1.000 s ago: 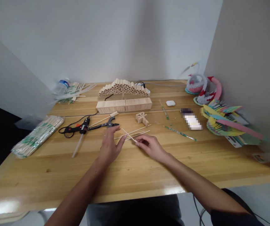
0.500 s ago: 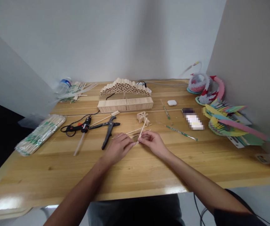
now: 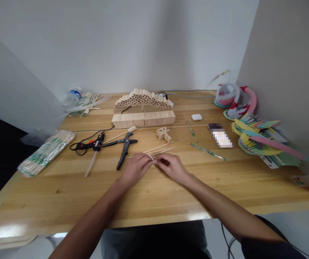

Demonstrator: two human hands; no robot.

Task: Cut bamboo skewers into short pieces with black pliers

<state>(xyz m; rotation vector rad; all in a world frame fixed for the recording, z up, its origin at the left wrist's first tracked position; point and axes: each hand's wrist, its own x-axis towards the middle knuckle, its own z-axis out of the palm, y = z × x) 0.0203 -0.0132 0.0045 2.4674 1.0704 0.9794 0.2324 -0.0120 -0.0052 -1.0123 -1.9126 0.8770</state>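
My left hand [image 3: 136, 169] and my right hand [image 3: 174, 167] meet at the fingertips above the table, thumbs and fingers pinched. Between them is a thin wooden stick [image 3: 151, 157], its ends largely covered by fingers. Just beyond my knuckles several loose wooden sticks [image 3: 165, 150] lie on the wood. A small cross-shaped piece built of short sticks [image 3: 163, 134] stands a little farther back. Left of my left hand lie black-handled cutting pliers [image 3: 124, 151].
Farther left are a glue gun [image 3: 97, 142] with its cord and a wrapped pack of sticks [image 3: 46, 153]. Behind stand a long stick-built block [image 3: 143, 119] and an arched stick structure [image 3: 143, 100]. Tweezers [image 3: 208, 151], a phone [image 3: 221, 136] and folded-paper models [image 3: 264, 138] lie right.
The stick in my fingers has swung from pointing away, across the small cross-shaped piece, to lying low between my hands. Both hands are now closer together.
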